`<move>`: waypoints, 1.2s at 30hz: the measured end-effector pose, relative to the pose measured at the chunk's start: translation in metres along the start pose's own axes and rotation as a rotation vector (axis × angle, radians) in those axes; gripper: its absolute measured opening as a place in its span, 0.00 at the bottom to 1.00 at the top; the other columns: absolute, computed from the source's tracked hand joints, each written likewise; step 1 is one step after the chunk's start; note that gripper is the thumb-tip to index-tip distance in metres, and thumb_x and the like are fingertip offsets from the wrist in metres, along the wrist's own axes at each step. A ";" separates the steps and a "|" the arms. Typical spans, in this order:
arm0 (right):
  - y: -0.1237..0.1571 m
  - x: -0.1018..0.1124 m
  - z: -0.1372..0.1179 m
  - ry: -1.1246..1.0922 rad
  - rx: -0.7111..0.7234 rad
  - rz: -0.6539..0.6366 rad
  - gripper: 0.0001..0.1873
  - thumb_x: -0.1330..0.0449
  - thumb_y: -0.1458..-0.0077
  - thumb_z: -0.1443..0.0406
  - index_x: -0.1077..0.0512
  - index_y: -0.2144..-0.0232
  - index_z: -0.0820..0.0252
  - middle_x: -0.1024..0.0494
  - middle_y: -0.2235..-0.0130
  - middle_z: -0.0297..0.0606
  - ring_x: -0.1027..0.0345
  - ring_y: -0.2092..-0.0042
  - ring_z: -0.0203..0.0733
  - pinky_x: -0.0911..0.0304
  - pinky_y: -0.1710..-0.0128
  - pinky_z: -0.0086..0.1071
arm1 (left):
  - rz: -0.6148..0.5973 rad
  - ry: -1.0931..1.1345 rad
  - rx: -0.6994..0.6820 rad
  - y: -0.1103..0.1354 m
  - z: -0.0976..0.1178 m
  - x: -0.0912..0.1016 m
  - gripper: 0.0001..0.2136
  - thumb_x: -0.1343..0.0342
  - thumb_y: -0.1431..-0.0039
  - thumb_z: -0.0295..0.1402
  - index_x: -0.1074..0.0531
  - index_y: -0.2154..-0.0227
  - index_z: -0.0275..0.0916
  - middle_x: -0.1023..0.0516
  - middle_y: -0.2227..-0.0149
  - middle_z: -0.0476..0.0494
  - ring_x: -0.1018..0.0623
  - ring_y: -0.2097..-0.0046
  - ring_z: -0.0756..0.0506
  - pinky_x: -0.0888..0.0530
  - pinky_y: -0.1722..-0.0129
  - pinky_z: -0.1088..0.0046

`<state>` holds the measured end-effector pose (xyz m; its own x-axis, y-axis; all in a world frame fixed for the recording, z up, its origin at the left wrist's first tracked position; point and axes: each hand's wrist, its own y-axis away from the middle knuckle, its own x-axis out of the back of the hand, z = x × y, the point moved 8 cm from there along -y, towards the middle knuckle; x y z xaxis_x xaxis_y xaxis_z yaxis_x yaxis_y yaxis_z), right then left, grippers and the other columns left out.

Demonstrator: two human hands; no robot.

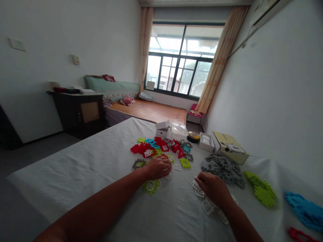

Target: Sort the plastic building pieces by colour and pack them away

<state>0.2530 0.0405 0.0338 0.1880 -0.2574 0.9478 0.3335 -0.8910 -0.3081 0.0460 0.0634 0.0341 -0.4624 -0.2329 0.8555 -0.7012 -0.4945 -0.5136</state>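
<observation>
Under and just behind the fingers of the right hand (213,188), white window pieces (207,206) lie flat on the cloth of the bench (101,168), some touching the fingertips and some half hidden by the wrist. Those fingers are curled downward; whether they pinch a piece or only rest on it cannot be told. The left hand (158,167) lies palm down with its fingers bent over another small white piece at their tips, and again the grip itself is hidden. Just behind its knuckles, toward the person, sits a yellow-green piece (150,185) with a white window set in it.

To the right of the right-hand fingers, separate piles run outward: a grey pile (223,168) close by, then a green pile (262,191), then a blue pile (305,210) and a red piece (300,234). Beyond the left-hand fingers spreads the mixed heap (161,148) of red, blue, green and grey tiles.

Judging by this layout, the step in hand is gathering the white windows out of the mix. A next move would call for a fingertip pinch on a thin, flat piece, lifting one edge off the cloth without dragging its neighbours.

Past the heap stand small boxes (163,127), then a bed (151,112) and the window (181,70).
</observation>
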 end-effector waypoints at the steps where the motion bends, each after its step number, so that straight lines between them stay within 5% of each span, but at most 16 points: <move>1: 0.000 0.002 0.002 0.005 0.005 0.017 0.14 0.48 0.40 0.57 0.27 0.71 0.54 0.22 0.70 0.34 0.28 0.67 0.39 0.40 0.68 0.30 | -0.003 -0.002 -0.002 0.000 0.000 -0.001 0.08 0.50 0.38 0.32 0.25 0.67 0.41 0.20 0.64 0.47 0.24 0.60 0.48 0.33 0.54 0.72; 7: -0.006 -0.007 -0.036 -0.084 0.146 0.111 0.15 0.51 0.37 0.63 0.28 0.54 0.56 0.23 0.54 0.41 0.33 0.51 0.44 0.38 0.52 0.37 | -0.010 -0.007 0.002 -0.001 0.002 0.001 0.09 0.51 0.38 0.33 0.25 0.67 0.41 0.20 0.64 0.47 0.24 0.60 0.48 0.33 0.54 0.72; 16: -0.002 -0.045 -0.108 -0.133 0.383 -0.165 0.26 0.52 0.37 0.57 0.45 0.38 0.52 0.39 0.37 0.37 0.50 0.36 0.46 0.50 0.40 0.43 | 0.026 -0.018 0.038 0.000 -0.002 0.003 0.10 0.51 0.37 0.33 0.25 0.68 0.41 0.20 0.63 0.47 0.24 0.59 0.48 0.34 0.54 0.71; 21: -0.004 -0.035 -0.107 -0.149 0.313 -0.154 0.12 0.43 0.42 0.61 0.29 0.55 0.53 0.26 0.51 0.37 0.37 0.48 0.45 0.40 0.49 0.37 | 0.022 -0.015 0.037 -0.001 -0.002 0.003 0.09 0.50 0.38 0.32 0.25 0.68 0.41 0.20 0.64 0.48 0.24 0.59 0.48 0.33 0.55 0.72; 25: -0.004 -0.029 -0.106 -0.111 0.252 -0.135 0.03 0.40 0.45 0.65 0.28 0.67 0.57 0.24 0.62 0.37 0.33 0.57 0.43 0.37 0.57 0.33 | 0.030 -0.012 0.043 0.000 -0.002 0.003 0.09 0.50 0.38 0.32 0.25 0.67 0.41 0.20 0.64 0.48 0.24 0.60 0.48 0.33 0.54 0.71; 31: -0.001 -0.030 -0.107 -0.003 0.253 -0.118 0.09 0.46 0.43 0.70 0.28 0.61 0.57 0.23 0.64 0.37 0.31 0.59 0.44 0.39 0.59 0.35 | 0.024 -0.013 0.033 0.000 -0.002 0.001 0.09 0.50 0.38 0.32 0.25 0.69 0.41 0.20 0.64 0.47 0.24 0.59 0.48 0.33 0.54 0.72; 36: -0.005 -0.029 -0.082 -0.014 0.169 -0.055 0.17 0.51 0.42 0.73 0.29 0.56 0.54 0.22 0.61 0.37 0.30 0.58 0.42 0.41 0.59 0.33 | 0.010 -0.019 0.034 0.000 -0.002 0.002 0.09 0.51 0.38 0.33 0.25 0.67 0.41 0.20 0.64 0.48 0.24 0.60 0.48 0.33 0.55 0.71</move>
<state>0.1696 0.0216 0.0142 0.1780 -0.2038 0.9627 0.4939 -0.8277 -0.2665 0.0441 0.0642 0.0359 -0.4586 -0.2535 0.8517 -0.6780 -0.5198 -0.5198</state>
